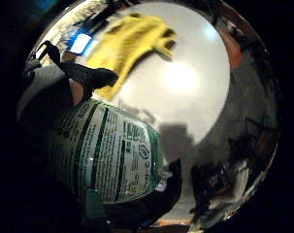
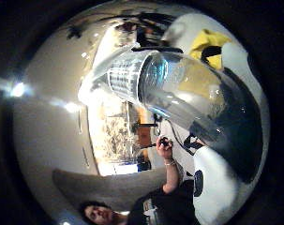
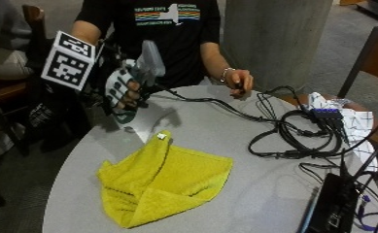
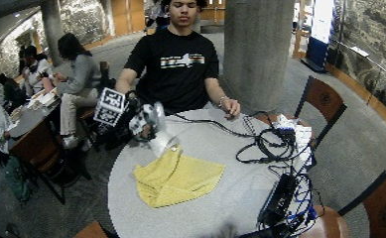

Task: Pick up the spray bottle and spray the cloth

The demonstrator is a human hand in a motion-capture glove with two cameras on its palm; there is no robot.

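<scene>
Spray bottle (image 3: 139, 82) is lifted off the tabletop (image 3: 253, 184), near its edge by you, your gloved right hand (image 3: 118, 87) wrapped round its neck. Likely light, slick plastic; hold there. Yellow cloth (image 3: 163, 179) lies below.

A round grey table (image 3: 253, 194) stood before a concrete pillar (image 3: 272, 39). A white checked cloth (image 3: 350, 119) lay near its far edge, and a black box (image 3: 331, 206) sat at the near edge. Wooden chairs (image 4: 321, 101) stood around it.
</scene>
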